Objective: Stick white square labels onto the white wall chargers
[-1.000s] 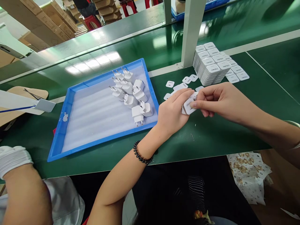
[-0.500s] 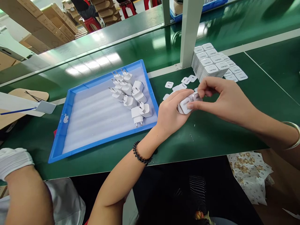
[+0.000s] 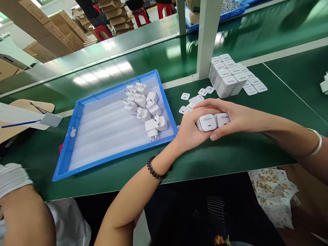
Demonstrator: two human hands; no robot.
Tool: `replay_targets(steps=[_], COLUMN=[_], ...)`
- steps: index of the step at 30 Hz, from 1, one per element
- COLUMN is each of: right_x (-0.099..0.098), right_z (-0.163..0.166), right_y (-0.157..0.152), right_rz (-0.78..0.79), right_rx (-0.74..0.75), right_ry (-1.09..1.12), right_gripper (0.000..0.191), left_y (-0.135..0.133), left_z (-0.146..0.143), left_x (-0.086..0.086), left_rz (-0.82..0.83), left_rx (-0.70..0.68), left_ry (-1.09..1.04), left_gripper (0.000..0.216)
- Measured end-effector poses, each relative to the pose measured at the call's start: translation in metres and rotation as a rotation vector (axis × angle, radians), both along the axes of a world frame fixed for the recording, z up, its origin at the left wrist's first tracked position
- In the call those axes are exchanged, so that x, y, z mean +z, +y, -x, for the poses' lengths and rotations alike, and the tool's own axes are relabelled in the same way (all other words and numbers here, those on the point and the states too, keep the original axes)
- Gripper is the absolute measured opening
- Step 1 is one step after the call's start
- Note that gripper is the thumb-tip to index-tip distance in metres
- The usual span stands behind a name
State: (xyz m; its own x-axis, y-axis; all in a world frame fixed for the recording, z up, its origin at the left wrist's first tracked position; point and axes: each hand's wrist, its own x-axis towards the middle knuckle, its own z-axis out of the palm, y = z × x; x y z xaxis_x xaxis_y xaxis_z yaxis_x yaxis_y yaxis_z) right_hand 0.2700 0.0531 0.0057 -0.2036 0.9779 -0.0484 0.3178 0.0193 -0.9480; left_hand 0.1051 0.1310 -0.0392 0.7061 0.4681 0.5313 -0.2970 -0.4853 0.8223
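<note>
Two white charger plugs, a left one and a right one, are held side by side above the table, printed faces with small port slots towards me. My left hand is closed around them from the left. From the right, my right hand is also closed on the pair, its thumb below and fingers behind. Their far ends are hidden by the hands. Loose white printed labels lie just behind my left hand. Beyond the hands stands a thick stack of label sheets, with other sheets beside it.
A blue tray on the left has several white chargers at its right side. A post rises behind the labels. At the lower left is another person's gloved hand. More white pieces sit at the far right edge.
My right hand has gone from a fingertip pinch at the chargers' faces to wrapping round the pair. The chargers have moved slightly lower in view and now face me more squarely.
</note>
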Motion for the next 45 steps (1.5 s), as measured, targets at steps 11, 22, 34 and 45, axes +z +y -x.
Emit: replay_targets(steps=[11, 22, 34, 45], right_x=[-0.006, -0.008, -0.004, -0.007], right_z=[0.025, 0.027, 0.016, 0.019], right_y=[-0.007, -0.009, 0.001, -0.002], right_rz=[-0.186, -0.144, 0.001, -0.124], right_rx=[-0.291, -0.333, -0.182, -0.263], right_ry=[0.012, 0.18, 0.109, 0.127], right_gripper=[0.043, 0.021, 0.035, 0.031], left_y=[-0.005, -0.004, 0.005, 0.006], left_z=[0.0, 0.0, 0.003, 0.005], left_x=[-0.001, -0.002, 0.012, 0.012], left_rz=[-0.166, -0.012, 0.651, 0.398], left_rx=[0.06, 0.013, -0.215, -0.132], left_ry=[-0.009, 0.013, 0.235, 0.254], left_gripper=[0.022, 0.029, 0.045, 0.029])
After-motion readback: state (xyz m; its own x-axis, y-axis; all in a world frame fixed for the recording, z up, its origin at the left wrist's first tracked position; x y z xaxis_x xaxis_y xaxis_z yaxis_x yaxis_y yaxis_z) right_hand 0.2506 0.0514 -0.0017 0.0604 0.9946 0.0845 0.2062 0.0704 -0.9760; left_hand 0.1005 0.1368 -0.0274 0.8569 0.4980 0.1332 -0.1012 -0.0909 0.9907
